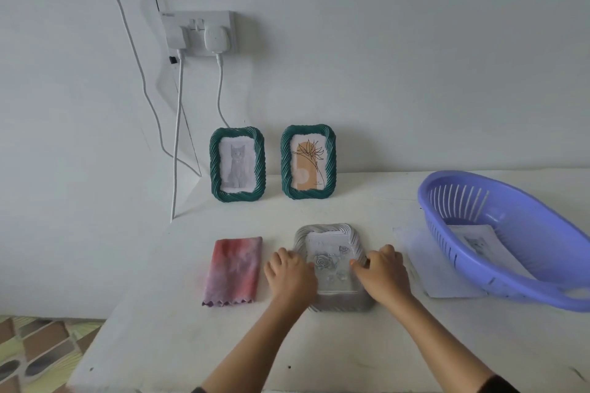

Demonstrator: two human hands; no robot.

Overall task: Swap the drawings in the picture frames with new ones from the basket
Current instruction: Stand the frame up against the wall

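Observation:
A grey-white rope-edged picture frame (332, 233) lies flat on the white table with a rose drawing (329, 262) in it. My left hand (289, 271) rests on the frame's left edge with fingers bent. My right hand (381, 271) lies on the right edge, its thumb and fingers pinching something small and dark there. Two green frames stand against the wall: one (237, 164) with a cat drawing, one (308, 162) with a flower drawing. A purple basket (498, 233) at the right holds a sheet with a cat drawing (479, 242).
A folded pink-and-grey cloth (234, 271) lies left of the flat frame. A loose white sheet (424, 262) lies partly under the basket. Sockets with plugs (201, 33) and hanging cables are on the wall at the table's left end. The table's left edge drops to a tiled floor (38, 348).

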